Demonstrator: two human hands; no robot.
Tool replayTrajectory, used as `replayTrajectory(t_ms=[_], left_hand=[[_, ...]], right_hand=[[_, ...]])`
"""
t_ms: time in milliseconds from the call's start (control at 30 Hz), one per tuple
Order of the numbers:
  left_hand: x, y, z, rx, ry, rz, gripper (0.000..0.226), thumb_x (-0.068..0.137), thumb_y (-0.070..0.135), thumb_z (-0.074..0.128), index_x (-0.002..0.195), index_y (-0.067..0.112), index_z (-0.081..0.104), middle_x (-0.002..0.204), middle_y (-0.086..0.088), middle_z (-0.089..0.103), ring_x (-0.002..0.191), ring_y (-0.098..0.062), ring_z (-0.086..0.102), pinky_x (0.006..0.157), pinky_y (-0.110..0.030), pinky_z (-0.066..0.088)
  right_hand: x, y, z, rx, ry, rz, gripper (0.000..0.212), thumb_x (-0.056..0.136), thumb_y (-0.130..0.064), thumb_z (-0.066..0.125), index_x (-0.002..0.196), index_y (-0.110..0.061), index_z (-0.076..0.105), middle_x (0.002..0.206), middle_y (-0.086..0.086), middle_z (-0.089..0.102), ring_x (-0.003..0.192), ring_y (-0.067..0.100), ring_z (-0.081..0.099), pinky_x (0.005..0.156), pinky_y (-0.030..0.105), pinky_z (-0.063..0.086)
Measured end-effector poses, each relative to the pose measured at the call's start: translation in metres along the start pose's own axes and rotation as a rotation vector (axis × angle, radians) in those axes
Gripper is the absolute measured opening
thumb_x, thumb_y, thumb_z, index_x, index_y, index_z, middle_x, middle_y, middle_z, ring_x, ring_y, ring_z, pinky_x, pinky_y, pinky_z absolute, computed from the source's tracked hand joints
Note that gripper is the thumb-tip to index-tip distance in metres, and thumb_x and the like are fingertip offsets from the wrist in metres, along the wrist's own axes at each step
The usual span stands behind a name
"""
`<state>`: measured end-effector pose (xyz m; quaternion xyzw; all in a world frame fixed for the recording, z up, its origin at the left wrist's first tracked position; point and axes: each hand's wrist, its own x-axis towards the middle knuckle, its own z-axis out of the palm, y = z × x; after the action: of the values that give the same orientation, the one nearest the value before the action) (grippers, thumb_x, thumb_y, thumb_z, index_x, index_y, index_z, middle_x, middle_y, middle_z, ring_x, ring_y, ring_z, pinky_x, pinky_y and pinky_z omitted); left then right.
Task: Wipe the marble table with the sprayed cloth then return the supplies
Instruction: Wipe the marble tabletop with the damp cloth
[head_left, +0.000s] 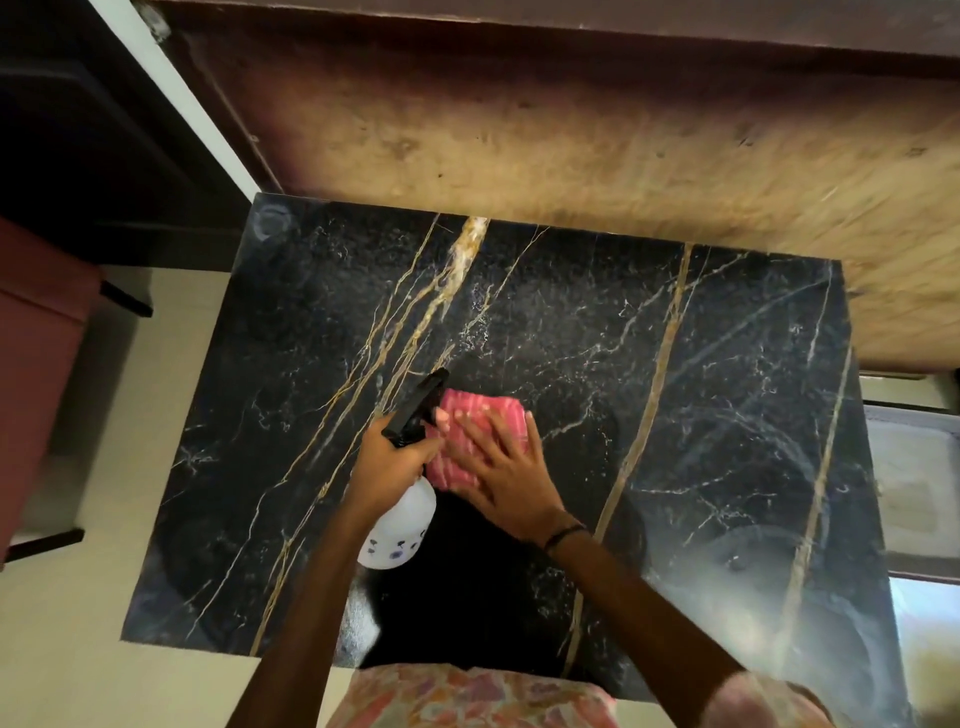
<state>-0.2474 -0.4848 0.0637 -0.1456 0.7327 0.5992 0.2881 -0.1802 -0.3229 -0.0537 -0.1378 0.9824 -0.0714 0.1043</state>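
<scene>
- Table (701, 322): black marble top with gold and white veins, seen from above; it fills the middle of the view; hazy smears show on its near right part
- Cloth (470, 415): pink with pale stripes, folded to a small pad; it lies flat on the table, a little left of its middle and toward the near side
- Right hand (506, 467): fingers straight and spread, palm down, pressing flat on the cloth; it covers the cloth's near right part; a dark band circles the wrist
- Left hand (389, 462): fingers curled round the neck of the bottle, gripping it just under the black spray head; it sits just left of the cloth, touching the right hand's side
- Bottle (402, 525): white body with small dark marks, tilted so that its base points toward the person and its black nozzle points away over the cloth's left edge; whether it touches the cloth I cannot tell
- Beyond the table a worn brown wooden panel (571, 130); at far left a reddish seat (36, 364); pale floor (78, 649) on the near left
</scene>
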Motion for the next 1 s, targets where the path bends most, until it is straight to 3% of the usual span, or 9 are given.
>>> replayTrajectory(t_ms=[133,267,433,533,600,700,800,900,1000], left_hand=[[0.010,0.004,-0.003,-0.023,-0.022,0.016,0.034,0.081,-0.015,0.047,0.091,0.010,0.068,0.083,-0.008,0.065,0.038,-0.006,0.035,0.041,-0.021,0.031],[0.016,0.010,0.001,-0.018,-0.041,0.034,0.036,0.081,-0.017,0.047,0.095,0.010,0.067,0.093,-0.011,0.066,0.037,-0.004,0.038,0.041,-0.019,0.033],[0.025,0.016,0.003,0.007,-0.049,0.047,0.033,0.081,-0.014,0.048,0.097,0.008,0.067,0.079,-0.008,0.062,0.039,-0.004,0.038,0.042,-0.020,0.033],[0.031,0.020,0.006,0.018,-0.049,0.026,0.024,0.081,-0.013,0.051,0.074,0.007,0.063,0.046,0.007,0.050,0.034,-0.004,0.035,0.044,-0.023,0.033],[0.036,0.021,0.007,0.013,-0.035,0.008,0.032,0.081,-0.012,0.052,0.060,0.012,0.052,0.037,0.006,0.041,0.033,-0.004,0.033,0.047,-0.025,0.030],[0.042,0.025,0.004,-0.009,-0.040,0.042,0.026,0.080,-0.014,0.050,0.080,0.006,0.065,0.060,-0.003,0.056,0.035,-0.005,0.034,0.044,-0.023,0.031],[0.048,0.029,0.001,-0.008,-0.064,0.087,0.034,0.081,-0.017,0.046,0.095,0.007,0.066,0.088,-0.010,0.065,0.038,-0.006,0.035,0.041,-0.021,0.031],[0.058,0.032,-0.001,-0.018,-0.077,0.099,0.033,0.083,-0.015,0.047,0.097,0.008,0.066,0.092,-0.007,0.067,0.039,-0.006,0.034,0.042,-0.021,0.031],[0.069,0.037,-0.001,0.004,-0.079,0.108,0.032,0.083,-0.015,0.047,0.100,0.005,0.066,0.077,0.006,0.069,0.038,-0.004,0.036,0.040,-0.020,0.032]], right_hand=[[-0.044,0.043,-0.001,0.009,0.028,0.028,0.055,0.094,-0.062,0.025,0.146,-0.046,0.018,0.158,-0.007,0.014,0.147,0.024,0.006,0.110,0.066,0.011],[-0.010,0.083,-0.017,0.026,0.048,0.264,0.057,0.093,-0.062,0.023,0.146,-0.041,0.025,0.158,-0.005,0.018,0.147,0.025,0.008,0.109,0.067,0.014],[0.072,0.060,-0.027,0.091,0.082,0.389,0.055,0.091,-0.060,0.030,0.142,-0.039,0.034,0.155,-0.002,0.026,0.144,0.031,0.016,0.107,0.067,0.001],[0.086,0.033,-0.025,0.066,0.097,0.222,0.052,0.092,-0.057,0.035,0.140,-0.038,0.037,0.154,-0.001,0.030,0.143,0.031,0.021,0.106,0.073,0.013],[0.072,0.032,-0.020,0.036,0.096,0.081,0.053,0.093,-0.056,0.034,0.143,-0.039,0.030,0.155,-0.002,0.027,0.144,0.030,0.019,0.108,0.070,0.012],[0.038,0.058,-0.016,0.002,0.089,0.016,0.056,0.094,-0.059,0.029,0.146,-0.043,0.018,0.157,-0.005,0.019,0.146,0.026,0.010,0.112,0.066,0.003],[0.025,0.098,-0.023,0.021,0.110,0.119,0.056,0.093,-0.060,0.026,0.146,-0.042,0.022,0.157,-0.005,0.019,0.146,0.025,0.010,0.111,0.066,0.010],[0.052,0.133,-0.033,0.039,0.080,0.293,0.059,0.091,-0.063,0.021,0.146,-0.041,0.024,0.157,-0.002,0.021,0.146,0.027,0.012,0.109,0.069,0.013],[0.106,0.133,-0.047,0.098,0.075,0.462,0.064,0.087,-0.065,0.016,0.145,-0.040,0.026,0.158,-0.002,0.016,0.146,0.031,0.008,0.106,0.067,-0.003]])
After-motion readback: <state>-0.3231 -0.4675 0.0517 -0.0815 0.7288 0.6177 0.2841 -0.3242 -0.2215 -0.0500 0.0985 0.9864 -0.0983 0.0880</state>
